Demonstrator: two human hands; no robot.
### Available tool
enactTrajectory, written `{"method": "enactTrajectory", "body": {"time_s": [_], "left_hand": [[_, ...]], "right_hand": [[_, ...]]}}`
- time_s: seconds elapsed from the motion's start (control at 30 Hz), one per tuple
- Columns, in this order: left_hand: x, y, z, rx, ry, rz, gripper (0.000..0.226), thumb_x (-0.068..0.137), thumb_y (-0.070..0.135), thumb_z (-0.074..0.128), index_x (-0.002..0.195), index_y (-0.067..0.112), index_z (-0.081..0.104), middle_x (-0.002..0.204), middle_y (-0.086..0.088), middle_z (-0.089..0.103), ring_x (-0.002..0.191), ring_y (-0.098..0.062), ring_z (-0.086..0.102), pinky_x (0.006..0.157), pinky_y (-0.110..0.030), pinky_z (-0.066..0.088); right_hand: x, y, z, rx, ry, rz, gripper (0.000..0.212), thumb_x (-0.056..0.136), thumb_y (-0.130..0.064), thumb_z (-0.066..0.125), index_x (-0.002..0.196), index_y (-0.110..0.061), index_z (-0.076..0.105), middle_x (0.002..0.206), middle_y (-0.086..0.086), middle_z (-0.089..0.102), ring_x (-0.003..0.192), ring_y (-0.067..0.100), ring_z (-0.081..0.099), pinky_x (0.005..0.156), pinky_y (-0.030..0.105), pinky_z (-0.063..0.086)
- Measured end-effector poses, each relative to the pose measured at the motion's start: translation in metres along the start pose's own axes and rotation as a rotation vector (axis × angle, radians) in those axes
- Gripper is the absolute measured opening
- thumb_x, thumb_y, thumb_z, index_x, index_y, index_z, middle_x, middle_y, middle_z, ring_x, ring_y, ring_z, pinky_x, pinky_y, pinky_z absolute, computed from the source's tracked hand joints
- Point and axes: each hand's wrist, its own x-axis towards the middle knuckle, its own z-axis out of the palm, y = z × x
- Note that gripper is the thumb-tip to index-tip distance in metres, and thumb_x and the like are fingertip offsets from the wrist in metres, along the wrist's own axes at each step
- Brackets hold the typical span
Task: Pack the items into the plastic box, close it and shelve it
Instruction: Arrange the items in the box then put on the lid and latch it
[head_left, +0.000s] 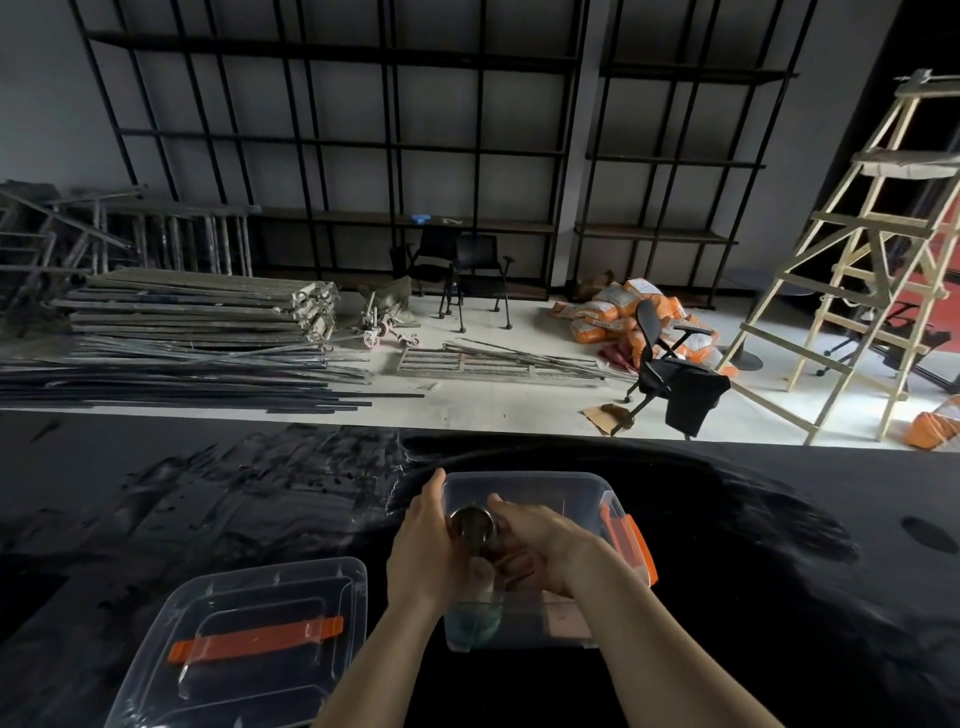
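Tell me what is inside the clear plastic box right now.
Inside the plastic box: a shiny metal cup between both hands, and something green at the near end. The hands cover the rest.

The setting is an unfinished commercial or storage space under fit-out, not a home. Empty black metal shelving (332, 130) covers the far wall. Stacked scaffold frames and steel tubes (197, 332) lie on the dusty floor at far left. A wooden trestle ladder (852, 270) stands at far right. Orange material sacks (618, 317) are piled near stray office chairs (670, 364). A black worktop (156, 519) spans the near side.
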Motion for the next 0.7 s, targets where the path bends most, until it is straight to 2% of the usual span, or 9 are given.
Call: {"method": "enactTrajectory", "body": {"time_s": [0.1, 0.2, 0.27, 0.33, 0.4, 0.5, 0.57, 0.63, 0.7], "left_hand": [[0.001, -0.002, 0.002, -0.014, 0.019, -0.008, 0.081, 0.084, 0.023, 0.062, 0.154, 0.029, 0.023, 0.152, 0.003, 0.043, 0.132, -0.02, 0.05, 0.094, -0.035, 0.043], [0.001, -0.001, 0.002, -0.036, 0.025, -0.002, 0.078, 0.085, 0.012, 0.054, 0.155, 0.027, 0.024, 0.153, 0.004, 0.041, 0.135, -0.02, 0.047, 0.099, -0.038, 0.043], [0.0, -0.001, 0.002, -0.024, 0.046, -0.001, 0.076, 0.086, 0.006, 0.048, 0.154, 0.027, 0.024, 0.153, 0.004, 0.041, 0.134, -0.02, 0.047, 0.099, -0.039, 0.044], [0.001, -0.002, 0.003, -0.02, 0.069, 0.006, 0.069, 0.092, 0.005, 0.044, 0.154, 0.028, 0.024, 0.153, 0.004, 0.041, 0.133, -0.019, 0.048, 0.098, -0.037, 0.046], [0.003, -0.003, 0.005, -0.018, 0.08, 0.009, 0.065, 0.096, 0.005, 0.042, 0.154, 0.029, 0.024, 0.152, 0.004, 0.043, 0.131, -0.018, 0.05, 0.095, -0.034, 0.047], [0.005, -0.003, 0.006, -0.016, 0.078, 0.006, 0.064, 0.097, 0.006, 0.041, 0.154, 0.029, 0.024, 0.151, 0.005, 0.043, 0.13, -0.019, 0.051, 0.092, -0.032, 0.046], [0.006, -0.003, 0.006, -0.007, 0.081, 0.007, 0.064, 0.097, 0.006, 0.041, 0.154, 0.029, 0.024, 0.151, 0.004, 0.043, 0.13, -0.019, 0.051, 0.091, -0.032, 0.045], [0.006, -0.003, 0.006, -0.001, 0.08, 0.008, 0.064, 0.097, 0.006, 0.041, 0.154, 0.029, 0.023, 0.151, 0.004, 0.043, 0.129, -0.019, 0.051, 0.09, -0.031, 0.044], [0.006, -0.004, 0.006, 0.001, 0.08, 0.011, 0.064, 0.097, 0.006, 0.041, 0.154, 0.028, 0.023, 0.15, 0.003, 0.043, 0.127, -0.019, 0.053, 0.091, -0.03, 0.045]], "right_hand": [[0.0, 0.002, -0.005, -0.048, -0.011, -0.029, 0.043, 0.094, -0.051, 0.052, 0.096, -0.011, 0.07, 0.091, 0.013, 0.073, 0.07, 0.029, 0.069, 0.071, 0.038, 0.058], [-0.001, 0.003, -0.021, -0.454, 0.126, -0.175, 0.031, 0.1, -0.027, 0.047, 0.112, -0.007, 0.067, 0.108, 0.018, 0.073, 0.09, 0.031, 0.074, 0.078, 0.042, 0.063], [-0.002, 0.006, -0.034, -0.699, 0.181, -0.274, 0.024, 0.1, -0.017, 0.048, 0.115, -0.013, 0.067, 0.111, 0.011, 0.072, 0.086, 0.022, 0.071, 0.068, 0.032, 0.058], [0.0, 0.01, -0.04, -0.751, 0.005, -0.229, 0.023, 0.102, -0.018, 0.048, 0.117, -0.016, 0.065, 0.116, 0.009, 0.071, 0.078, 0.015, 0.065, 0.063, 0.025, 0.052], [0.001, 0.013, -0.036, -0.806, -0.128, -0.126, 0.027, 0.104, -0.031, 0.042, 0.11, -0.019, 0.066, 0.113, 0.008, 0.071, 0.075, 0.013, 0.061, 0.064, 0.025, 0.049], [0.006, 0.017, -0.03, -0.953, -0.074, -0.08, 0.049, 0.103, -0.044, 0.034, 0.112, -0.011, 0.069, 0.111, 0.007, 0.069, 0.094, 0.021, 0.063, 0.085, 0.034, 0.049], [0.01, 0.018, -0.029, -0.973, -0.033, -0.076, 0.049, 0.103, -0.043, 0.035, 0.115, -0.011, 0.07, 0.114, 0.007, 0.07, 0.097, 0.021, 0.063, 0.094, 0.037, 0.046], [0.01, 0.019, -0.029, -0.987, -0.02, -0.072, 0.042, 0.103, -0.042, 0.037, 0.099, -0.015, 0.069, 0.1, 0.005, 0.07, 0.082, 0.017, 0.061, 0.086, 0.035, 0.047], [0.006, 0.017, -0.028, -1.008, -0.028, -0.088, 0.039, 0.104, -0.041, 0.038, 0.079, -0.021, 0.061, 0.081, 0.0, 0.062, 0.069, 0.011, 0.055, 0.077, 0.031, 0.044]]}}
